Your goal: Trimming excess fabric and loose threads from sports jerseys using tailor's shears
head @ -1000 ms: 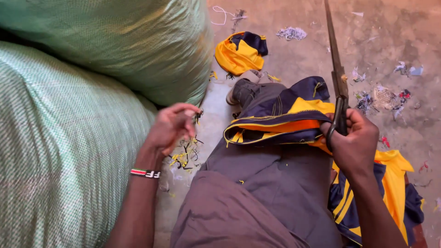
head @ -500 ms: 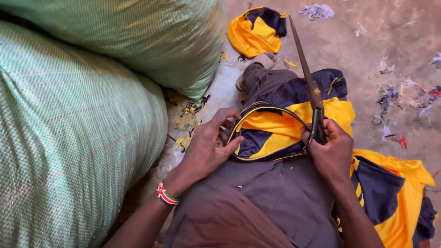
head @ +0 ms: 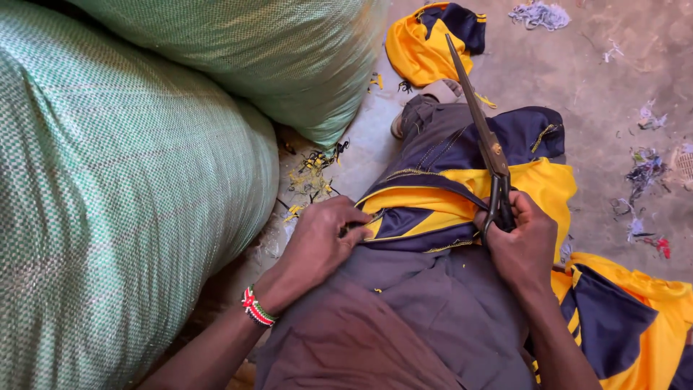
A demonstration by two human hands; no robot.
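Our left hand (head: 325,242) pinches the near edge of the yellow-and-navy garment (head: 462,195) draped over our lap, fingers closed on the fabric. Our right hand (head: 521,242), just across it, grips the handles of long tailor's scissors (head: 480,133), blades together, pointing away. Beyond our left hand bulge green woven sacks (head: 123,195).
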